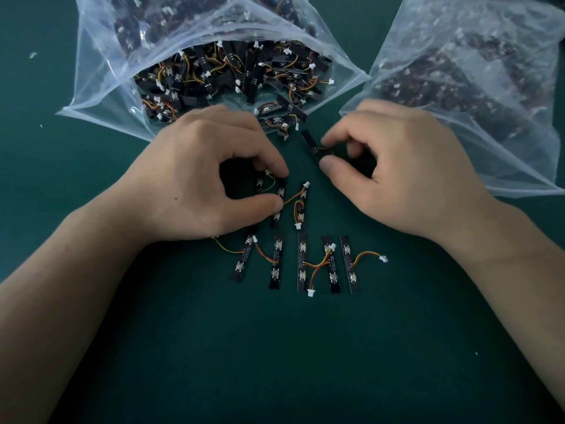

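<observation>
Your left hand [208,175], grip tight on a wired strip [280,191]; right hand [397,172], likewise on a second strip [310,145] at its 1 o'clock.

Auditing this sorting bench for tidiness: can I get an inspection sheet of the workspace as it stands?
Surface: dark green mat.
Job's things: five near-row strips, small black circuit boards, lie side by side; second-row strips lie behind them; open bag is full of the same boards, some spilling at its mouth.
Clutter: white scraps at far left.
Hands: left hand pinches the pinched strip in the second row; right hand pinches the loose strip near the bag mouth.
Cables: wire leads with white plugs; some cross neighbouring boards.
Surroundings: second bag at far right, contents blurred.
</observation>
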A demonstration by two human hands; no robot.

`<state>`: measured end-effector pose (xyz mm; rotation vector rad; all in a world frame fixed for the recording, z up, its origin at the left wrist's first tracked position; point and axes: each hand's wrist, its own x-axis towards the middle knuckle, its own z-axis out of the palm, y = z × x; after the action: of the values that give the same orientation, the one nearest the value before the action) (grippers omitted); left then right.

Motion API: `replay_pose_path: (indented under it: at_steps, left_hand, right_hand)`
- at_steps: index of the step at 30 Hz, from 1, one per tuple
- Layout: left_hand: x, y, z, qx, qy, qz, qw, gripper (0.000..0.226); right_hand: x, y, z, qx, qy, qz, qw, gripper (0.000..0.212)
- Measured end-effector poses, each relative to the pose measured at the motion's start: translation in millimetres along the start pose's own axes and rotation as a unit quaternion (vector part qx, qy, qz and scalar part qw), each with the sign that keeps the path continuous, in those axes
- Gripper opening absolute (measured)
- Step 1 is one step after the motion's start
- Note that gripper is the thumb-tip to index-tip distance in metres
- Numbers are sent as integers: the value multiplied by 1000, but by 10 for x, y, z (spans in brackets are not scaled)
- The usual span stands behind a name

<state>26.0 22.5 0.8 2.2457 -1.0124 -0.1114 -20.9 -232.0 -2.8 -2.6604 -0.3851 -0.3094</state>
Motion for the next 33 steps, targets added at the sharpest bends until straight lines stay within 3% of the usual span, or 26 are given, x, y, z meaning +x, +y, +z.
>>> replay_pose_path:
  at_steps: [5, 8, 13, 17, 22, 28, 33]
  left_hand:
    - [6, -1, 9, -1, 0, 1, 1000, 26]
    - [7, -2, 7, -1, -2, 0, 1000, 26]
    - [4, 0, 7, -3, -1, 0, 1000, 26]
    - [5, 3, 6, 0, 0, 1, 1000, 26]
    - [6, 0, 6, -4, -1, 2, 1000, 26]
    - [7, 2, 8, 0, -1, 4, 1000, 26]
    - [2, 4, 13, 0, 1, 4, 1000, 25]
  right_hand:
    - [12, 59, -1, 49, 13, 7, 999, 9]
    - [15, 73, 0, 44, -6, 8, 999, 20]
    - [13, 51, 2, 51, -9, 22, 998, 13]
    - [5, 37, -16, 39, -42, 23, 998, 29]
    - [-5, 12, -24, 29, -53, 27, 998, 13]
    - [-2, 67, -30, 37, -58, 13, 998, 26]
    - [37, 158, -106, 63, -80, -19, 995, 12]
